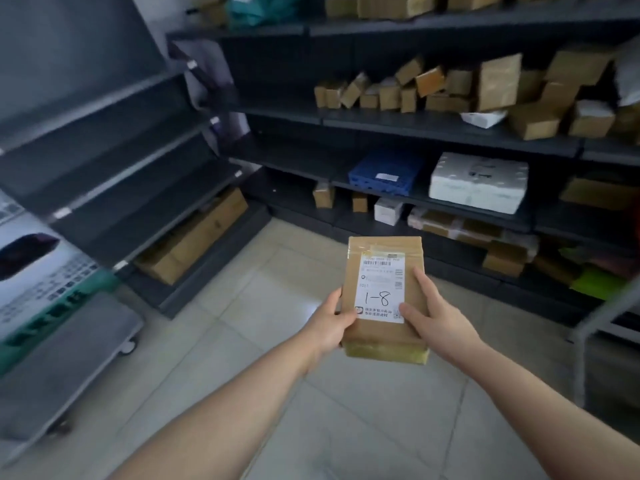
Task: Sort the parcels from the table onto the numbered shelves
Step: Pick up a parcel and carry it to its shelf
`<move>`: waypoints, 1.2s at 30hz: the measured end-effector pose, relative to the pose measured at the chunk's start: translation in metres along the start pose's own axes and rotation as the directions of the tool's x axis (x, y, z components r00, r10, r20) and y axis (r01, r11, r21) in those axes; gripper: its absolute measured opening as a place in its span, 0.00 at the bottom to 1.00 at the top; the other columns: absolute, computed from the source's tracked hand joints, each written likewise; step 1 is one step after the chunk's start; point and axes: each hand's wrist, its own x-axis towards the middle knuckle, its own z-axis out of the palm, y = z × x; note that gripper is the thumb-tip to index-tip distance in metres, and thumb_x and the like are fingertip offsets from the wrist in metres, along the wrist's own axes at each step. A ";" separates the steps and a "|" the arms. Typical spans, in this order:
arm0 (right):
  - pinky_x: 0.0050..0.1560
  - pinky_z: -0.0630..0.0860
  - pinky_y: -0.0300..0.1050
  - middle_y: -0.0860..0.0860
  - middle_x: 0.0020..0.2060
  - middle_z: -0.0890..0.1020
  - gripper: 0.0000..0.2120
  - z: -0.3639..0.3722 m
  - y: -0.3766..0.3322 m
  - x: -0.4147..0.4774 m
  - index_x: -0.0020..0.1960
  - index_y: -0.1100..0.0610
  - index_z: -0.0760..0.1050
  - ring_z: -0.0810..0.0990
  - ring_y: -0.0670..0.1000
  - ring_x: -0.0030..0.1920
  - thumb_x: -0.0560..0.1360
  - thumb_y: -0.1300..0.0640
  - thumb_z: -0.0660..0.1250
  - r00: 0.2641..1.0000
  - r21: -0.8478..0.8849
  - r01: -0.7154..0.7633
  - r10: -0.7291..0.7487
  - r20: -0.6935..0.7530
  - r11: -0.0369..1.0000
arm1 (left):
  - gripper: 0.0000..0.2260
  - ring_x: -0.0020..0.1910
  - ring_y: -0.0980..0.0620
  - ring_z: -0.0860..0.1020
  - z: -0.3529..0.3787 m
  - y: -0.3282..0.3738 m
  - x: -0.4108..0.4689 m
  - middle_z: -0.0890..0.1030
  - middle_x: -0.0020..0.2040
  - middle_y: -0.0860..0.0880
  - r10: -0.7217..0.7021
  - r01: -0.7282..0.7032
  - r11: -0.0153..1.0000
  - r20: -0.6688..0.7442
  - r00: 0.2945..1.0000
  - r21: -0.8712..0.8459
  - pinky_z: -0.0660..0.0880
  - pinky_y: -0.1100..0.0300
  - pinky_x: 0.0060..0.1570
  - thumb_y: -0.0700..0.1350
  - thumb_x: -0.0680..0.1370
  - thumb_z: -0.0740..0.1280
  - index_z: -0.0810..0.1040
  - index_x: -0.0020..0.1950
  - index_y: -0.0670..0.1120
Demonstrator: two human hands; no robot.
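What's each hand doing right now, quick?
Left hand: holding the left side of the brown parcel, thumb on top.
Right hand: holding the parcel's right side, thumb on the label.

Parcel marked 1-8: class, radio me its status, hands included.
Left hand and right hand both grip the parcel. Held over the floor, short of the shelves. Nothing in the way.
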 end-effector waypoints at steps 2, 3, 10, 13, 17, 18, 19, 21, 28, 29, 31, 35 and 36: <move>0.55 0.75 0.51 0.47 0.67 0.73 0.32 0.033 -0.038 0.023 0.74 0.31 0.42 0.77 0.55 0.56 0.79 0.42 0.59 0.997 -0.008 0.040 -0.040 0.061 0.999 | 0.22 0.52 0.54 0.79 -0.049 -0.008 0.003 0.79 0.55 0.53 -0.011 0.008 0.999 -0.071 0.997 -0.042 0.76 0.62 0.44 0.44 0.82 0.61 0.62 0.75 0.59; 0.54 0.75 0.50 0.48 0.67 0.73 0.32 0.050 -0.057 0.034 0.74 0.30 0.42 0.77 0.54 0.55 0.79 0.43 0.59 0.994 -0.005 0.060 -0.059 0.093 0.998 | 0.22 0.52 0.54 0.79 -0.074 -0.013 0.006 0.79 0.54 0.54 -0.017 0.011 0.999 -0.106 0.994 -0.052 0.75 0.62 0.44 0.45 0.82 0.61 0.62 0.75 0.59; 0.56 0.74 0.50 0.49 0.67 0.73 0.33 0.146 -0.175 0.089 0.74 0.30 0.39 0.78 0.55 0.56 0.80 0.44 0.58 0.937 -0.036 0.202 -0.182 0.299 0.979 | 0.22 0.49 0.59 0.77 -0.206 -0.048 0.008 0.78 0.52 0.56 -0.070 0.009 0.981 -0.313 0.947 -0.192 0.74 0.63 0.41 0.45 0.83 0.60 0.61 0.75 0.60; 0.53 0.74 0.48 0.47 0.67 0.72 0.33 0.183 -0.211 0.113 0.73 0.29 0.38 0.78 0.52 0.55 0.80 0.43 0.58 0.887 -0.027 0.253 -0.221 0.406 0.967 | 0.22 0.50 0.57 0.79 -0.246 -0.066 0.013 0.80 0.54 0.56 -0.124 0.017 0.961 -0.373 0.919 -0.276 0.75 0.59 0.45 0.46 0.83 0.61 0.62 0.74 0.60; 0.66 0.69 0.49 0.47 0.71 0.68 0.34 0.232 -0.242 0.152 0.75 0.33 0.44 0.72 0.54 0.66 0.79 0.48 0.62 0.842 0.009 0.267 -0.238 0.483 0.964 | 0.19 0.43 0.61 0.79 -0.286 -0.083 0.027 0.80 0.51 0.62 -0.196 0.036 0.933 -0.424 0.884 -0.358 0.74 0.66 0.35 0.43 0.83 0.60 0.65 0.72 0.60; 0.68 0.67 0.50 0.47 0.72 0.68 0.34 0.243 -0.249 0.164 0.75 0.33 0.45 0.71 0.53 0.67 0.79 0.49 0.63 0.829 0.012 0.279 -0.247 0.502 0.960 | 0.19 0.43 0.61 0.80 -0.295 -0.085 0.033 0.80 0.51 0.62 -0.219 0.048 0.925 -0.425 0.878 -0.376 0.74 0.67 0.34 0.43 0.83 0.59 0.65 0.71 0.60; 0.68 0.67 0.50 0.47 0.72 0.68 0.34 0.254 -0.256 0.177 0.75 0.33 0.46 0.71 0.53 0.67 0.78 0.48 0.63 0.816 0.001 0.294 -0.251 0.521 0.956 | 0.19 0.44 0.60 0.80 -0.306 -0.086 0.042 0.80 0.52 0.61 -0.241 0.062 0.918 -0.427 0.871 -0.392 0.74 0.66 0.35 0.44 0.83 0.59 0.65 0.71 0.60; 0.66 0.69 0.50 0.46 0.72 0.68 0.34 0.271 -0.273 0.205 0.75 0.32 0.46 0.73 0.53 0.65 0.78 0.46 0.63 0.791 -0.046 0.331 -0.251 0.557 0.942 | 0.19 0.48 0.57 0.80 -0.328 -0.088 0.063 0.80 0.56 0.58 -0.281 0.082 0.903 -0.437 0.854 -0.421 0.75 0.61 0.40 0.45 0.83 0.60 0.65 0.72 0.60; 0.61 0.73 0.50 0.43 0.71 0.69 0.33 0.314 -0.353 0.319 0.76 0.35 0.47 0.75 0.51 0.63 0.79 0.47 0.62 0.702 -0.055 0.423 -0.289 0.652 0.905 | 0.20 0.51 0.52 0.80 -0.406 -0.063 0.148 0.80 0.58 0.55 -0.378 0.072 0.843 -0.491 0.784 -0.533 0.78 0.54 0.51 0.45 0.82 0.60 0.65 0.73 0.59; 0.61 0.74 0.50 0.44 0.70 0.70 0.33 0.319 -0.365 0.334 0.76 0.36 0.48 0.75 0.51 0.63 0.79 0.48 0.63 0.688 -0.051 0.432 -0.292 0.664 0.901 | 0.19 0.50 0.53 0.80 -0.416 -0.059 0.158 0.80 0.57 0.56 -0.394 0.068 0.830 -0.496 0.774 -0.553 0.78 0.55 0.50 0.45 0.82 0.60 0.65 0.72 0.59; 0.60 0.75 0.50 0.44 0.70 0.70 0.32 0.331 -0.389 0.360 0.76 0.37 0.49 0.74 0.51 0.63 0.79 0.49 0.63 0.657 -0.034 0.454 -0.309 0.688 0.890 | 0.16 0.48 0.54 0.79 -0.436 -0.052 0.176 0.80 0.55 0.58 -0.414 0.049 0.814 -0.519 0.748 -0.578 0.76 0.57 0.48 0.45 0.83 0.59 0.66 0.68 0.60; 0.60 0.75 0.52 0.44 0.70 0.69 0.32 0.362 -0.429 0.391 0.76 0.37 0.48 0.74 0.51 0.64 0.80 0.49 0.62 0.607 -0.020 0.492 -0.326 0.725 0.870 | 0.17 0.52 0.53 0.80 -0.477 -0.048 0.199 0.80 0.56 0.56 -0.463 0.017 0.774 -0.548 0.697 -0.633 0.77 0.56 0.51 0.45 0.84 0.58 0.65 0.69 0.62; 0.60 0.75 0.53 0.44 0.70 0.69 0.32 0.371 -0.438 0.396 0.76 0.37 0.48 0.73 0.52 0.65 0.80 0.49 0.62 0.600 -0.018 0.492 -0.324 0.732 0.870 | 0.17 0.54 0.51 0.80 -0.488 -0.050 0.202 0.80 0.58 0.55 -0.478 0.020 0.767 -0.550 0.685 -0.641 0.76 0.53 0.53 0.45 0.83 0.58 0.65 0.70 0.62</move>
